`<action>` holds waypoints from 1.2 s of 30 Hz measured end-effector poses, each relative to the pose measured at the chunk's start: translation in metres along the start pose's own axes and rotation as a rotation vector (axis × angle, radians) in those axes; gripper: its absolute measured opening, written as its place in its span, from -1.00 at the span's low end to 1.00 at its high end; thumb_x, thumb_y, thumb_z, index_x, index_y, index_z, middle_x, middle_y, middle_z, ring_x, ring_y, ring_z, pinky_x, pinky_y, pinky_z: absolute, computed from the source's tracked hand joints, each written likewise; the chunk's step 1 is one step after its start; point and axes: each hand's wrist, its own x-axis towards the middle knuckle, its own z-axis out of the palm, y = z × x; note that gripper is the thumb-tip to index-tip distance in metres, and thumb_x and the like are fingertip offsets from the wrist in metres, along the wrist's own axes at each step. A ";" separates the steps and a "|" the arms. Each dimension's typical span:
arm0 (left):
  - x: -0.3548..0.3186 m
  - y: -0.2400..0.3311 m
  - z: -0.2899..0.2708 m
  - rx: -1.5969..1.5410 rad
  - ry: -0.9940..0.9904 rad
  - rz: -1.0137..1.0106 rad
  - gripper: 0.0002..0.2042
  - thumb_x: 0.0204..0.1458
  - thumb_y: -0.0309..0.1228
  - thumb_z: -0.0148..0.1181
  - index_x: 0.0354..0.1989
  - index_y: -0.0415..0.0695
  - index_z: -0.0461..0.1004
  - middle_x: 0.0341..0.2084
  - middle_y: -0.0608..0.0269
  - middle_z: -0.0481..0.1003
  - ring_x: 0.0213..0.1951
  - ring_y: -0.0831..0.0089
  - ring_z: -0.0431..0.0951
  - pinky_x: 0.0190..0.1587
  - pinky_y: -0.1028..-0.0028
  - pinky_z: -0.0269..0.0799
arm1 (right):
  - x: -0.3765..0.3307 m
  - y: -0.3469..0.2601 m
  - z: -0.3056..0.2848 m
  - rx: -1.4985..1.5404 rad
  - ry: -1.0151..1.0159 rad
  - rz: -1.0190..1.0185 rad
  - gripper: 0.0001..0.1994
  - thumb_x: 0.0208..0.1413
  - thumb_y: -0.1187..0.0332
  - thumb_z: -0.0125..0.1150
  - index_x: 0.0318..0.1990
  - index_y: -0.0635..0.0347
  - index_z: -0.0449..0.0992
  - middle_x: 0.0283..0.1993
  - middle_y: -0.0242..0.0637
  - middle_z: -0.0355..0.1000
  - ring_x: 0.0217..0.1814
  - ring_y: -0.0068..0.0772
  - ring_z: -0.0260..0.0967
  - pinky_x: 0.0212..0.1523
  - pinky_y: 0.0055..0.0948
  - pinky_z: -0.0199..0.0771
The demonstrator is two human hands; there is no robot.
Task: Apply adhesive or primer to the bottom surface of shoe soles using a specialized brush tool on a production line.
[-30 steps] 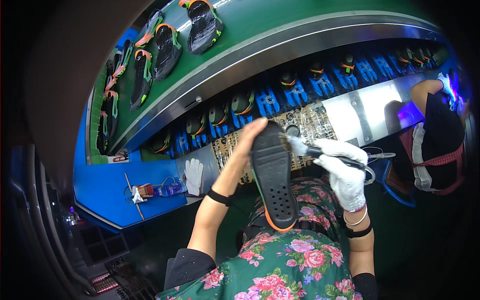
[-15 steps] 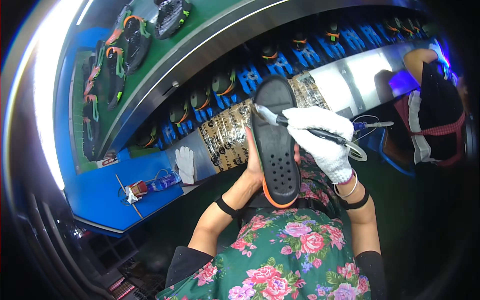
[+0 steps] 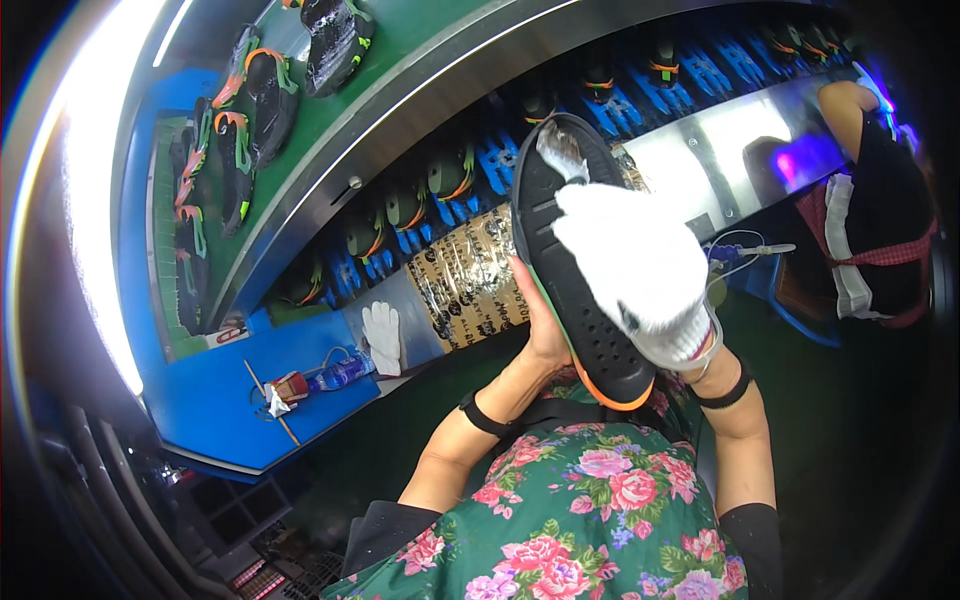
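A black shoe sole (image 3: 558, 262) with small round holes and an orange edge at its near end is held up at a tilt in front of me. Bare fingers of my left hand (image 3: 545, 325) close around its left side. In a white knit glove, my right hand (image 3: 640, 265) grips a brush (image 3: 562, 158), its pale bristles lying against the far end of the sole. The glove hides most of the brush handle and the sole's right side. A thin tube trails from behind the glove.
Ahead runs a line of blue holders (image 3: 497, 158) carrying shoes, below a green belt (image 3: 420, 35) with sandals (image 3: 270, 105). Tape-covered cardboard (image 3: 462, 280) lies along the metal ledge. A spare glove (image 3: 382, 338) and a bottle (image 3: 343, 372) are by the blue table (image 3: 215, 400). Another person's arm (image 3: 848, 115) is at right.
The brush has moved from the sole's left edge to its far end. The sole has tilted, its near end swinging right, and my gloved hand now covers more of it.
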 end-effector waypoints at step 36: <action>-0.024 0.038 -0.080 0.427 0.248 -0.014 -0.05 0.25 0.49 -0.42 0.54 -0.07 0.09 0.39 0.12 0.33 0.35 0.14 0.39 0.41 0.13 0.31 | -0.012 0.002 0.027 0.023 0.141 -0.198 -0.74 0.10 0.42 0.34 -0.04 0.13 0.71 -0.02 -0.24 0.66 -0.03 -0.19 0.64 -0.06 -0.30 0.67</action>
